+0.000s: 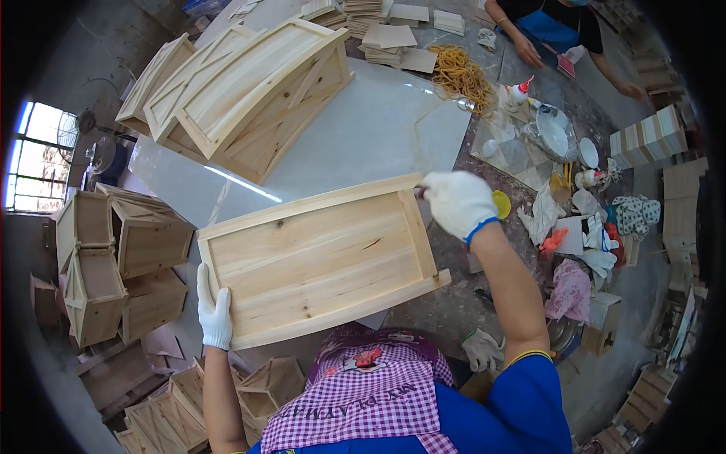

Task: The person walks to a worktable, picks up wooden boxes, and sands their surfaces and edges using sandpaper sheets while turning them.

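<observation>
A pale wooden crate with a framed plank side lies tilted in front of me, that side facing up. My left hand, in a white knit glove, grips its left end, thumb on the upper face and fingers along the edge. Over at the crate's far right corner is my right hand, in a white glove with a blue cuff. Its fingers are curled together at the corner; what lies between them, if anything, is hidden. A yellow round lid or dish sits just beyond that hand.
More wooden crates stand on the grey tabletop at the back left; others are stacked at left. Rubber bands, a glue bottle and a loose glove lie around. A co-worker is across the table.
</observation>
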`<state>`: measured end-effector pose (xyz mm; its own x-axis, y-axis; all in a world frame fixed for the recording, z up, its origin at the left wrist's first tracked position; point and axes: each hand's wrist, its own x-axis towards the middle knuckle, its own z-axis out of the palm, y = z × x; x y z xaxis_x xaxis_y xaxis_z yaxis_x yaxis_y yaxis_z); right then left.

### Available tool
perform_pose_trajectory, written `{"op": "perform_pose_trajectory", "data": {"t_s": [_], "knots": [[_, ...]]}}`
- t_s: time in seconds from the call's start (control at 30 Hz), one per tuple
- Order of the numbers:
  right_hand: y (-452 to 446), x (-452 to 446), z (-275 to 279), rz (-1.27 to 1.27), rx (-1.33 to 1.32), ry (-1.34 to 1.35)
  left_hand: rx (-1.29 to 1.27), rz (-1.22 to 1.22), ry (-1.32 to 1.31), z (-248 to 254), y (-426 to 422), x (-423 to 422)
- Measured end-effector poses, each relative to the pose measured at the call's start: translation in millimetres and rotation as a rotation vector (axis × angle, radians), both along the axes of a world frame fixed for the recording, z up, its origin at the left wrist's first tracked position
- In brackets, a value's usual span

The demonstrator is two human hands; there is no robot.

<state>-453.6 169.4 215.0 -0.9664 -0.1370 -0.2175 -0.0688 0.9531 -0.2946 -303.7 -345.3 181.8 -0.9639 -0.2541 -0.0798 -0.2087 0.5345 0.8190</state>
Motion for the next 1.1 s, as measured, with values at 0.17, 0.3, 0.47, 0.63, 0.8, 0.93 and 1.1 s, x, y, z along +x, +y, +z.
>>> {"op": "perform_pose_trajectory", "data": {"t_s": [0.17,0.3,0.47,0.63,0.8,0.93,1.1], "knots": [[19,9,15,-0.228,-0.196,0.324,-0.069,-0.028,-0.018,6,0,2],[4,19,5,-0.18,-0.216,0.996,-0.084,-0.011,-0.008,3,3,5],[-7,21,-76,0.134,-0.166,0.704,-0.099,-0.012,0.019,2,2,3],[75,34,-124,0.28,0.008,0.497,-0.073,-0.025,0.021,-3,1,-7],[20,35,-101,0.11,-0.306,0.622,-0.083,-0.001,-0.006,2,4,-2],[50,11,-107,0.312,-0.244,0.571,-0.093,-0.015,0.007,2,-2,2],[74,41,-129,-0.114,-0.111,0.237,-0.065,-0.003,-0.007,-1,-1,-1]]}}
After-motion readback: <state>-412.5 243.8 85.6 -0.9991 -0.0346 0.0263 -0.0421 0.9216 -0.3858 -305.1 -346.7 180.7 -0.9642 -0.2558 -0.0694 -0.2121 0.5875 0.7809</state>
